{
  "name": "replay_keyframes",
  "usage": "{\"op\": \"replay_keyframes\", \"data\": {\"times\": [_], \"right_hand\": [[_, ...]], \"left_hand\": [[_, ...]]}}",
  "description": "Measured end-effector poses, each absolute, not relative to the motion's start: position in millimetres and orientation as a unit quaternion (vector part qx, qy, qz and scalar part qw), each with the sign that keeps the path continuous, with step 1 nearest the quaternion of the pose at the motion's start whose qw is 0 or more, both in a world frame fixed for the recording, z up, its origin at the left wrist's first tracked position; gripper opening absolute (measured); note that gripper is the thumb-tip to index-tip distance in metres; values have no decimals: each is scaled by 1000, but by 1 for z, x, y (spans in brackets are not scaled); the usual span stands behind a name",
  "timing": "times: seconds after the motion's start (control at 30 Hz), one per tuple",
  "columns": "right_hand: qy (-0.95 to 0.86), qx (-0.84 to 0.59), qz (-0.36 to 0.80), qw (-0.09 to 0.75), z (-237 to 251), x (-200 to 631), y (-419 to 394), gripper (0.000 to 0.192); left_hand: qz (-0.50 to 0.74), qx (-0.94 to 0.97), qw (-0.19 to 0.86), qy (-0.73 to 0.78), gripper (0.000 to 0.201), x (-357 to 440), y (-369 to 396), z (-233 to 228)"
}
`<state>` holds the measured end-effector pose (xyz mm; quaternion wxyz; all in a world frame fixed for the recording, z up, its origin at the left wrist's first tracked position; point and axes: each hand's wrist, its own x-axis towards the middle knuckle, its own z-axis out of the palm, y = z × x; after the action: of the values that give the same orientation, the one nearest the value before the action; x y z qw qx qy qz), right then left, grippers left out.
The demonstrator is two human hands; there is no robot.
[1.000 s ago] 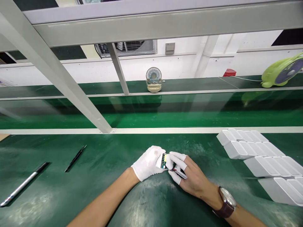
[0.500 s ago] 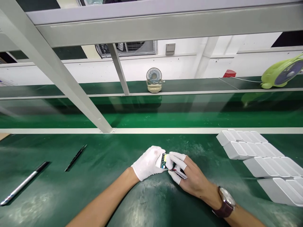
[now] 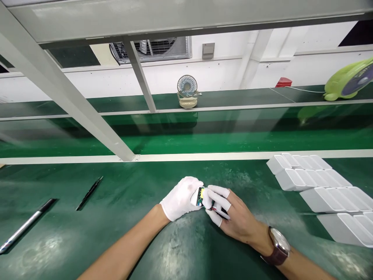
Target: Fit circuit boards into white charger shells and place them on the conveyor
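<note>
My left hand (image 3: 180, 197), in a white glove, grips a small white part with a green circuit board (image 3: 200, 195) showing inside it. My right hand (image 3: 233, 217) wears white finger cots and a brown wristwatch; its fingertips pinch the same part from the right, and a thin tool with a red and dark tip (image 3: 219, 211) lies between its fingers. Both hands rest low over the green work mat (image 3: 131, 233), touching each other around the part.
Rows of white plastic housings (image 3: 317, 186) lie on the mat at the right. A black pair of tweezers (image 3: 89, 192) and a silver pen (image 3: 26, 225) lie at the left. Beyond runs a green conveyor belt (image 3: 204, 134), with a small desk fan (image 3: 187, 91) and a green fan (image 3: 349, 79) behind.
The view has tipped slightly downward, so the scene sits a little higher in frame. Both hands stay in the same grip on the part.
</note>
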<state>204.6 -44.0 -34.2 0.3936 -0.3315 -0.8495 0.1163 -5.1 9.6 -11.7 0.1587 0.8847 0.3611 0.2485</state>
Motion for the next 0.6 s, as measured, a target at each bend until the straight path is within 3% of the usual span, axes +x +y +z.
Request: {"op": "replay_keyframes", "data": {"times": [0.6], "right_hand": [[-848, -326, 99, 405, -38, 203, -45, 68]], "left_hand": [[259, 888, 149, 350, 15, -10, 10, -19]]}}
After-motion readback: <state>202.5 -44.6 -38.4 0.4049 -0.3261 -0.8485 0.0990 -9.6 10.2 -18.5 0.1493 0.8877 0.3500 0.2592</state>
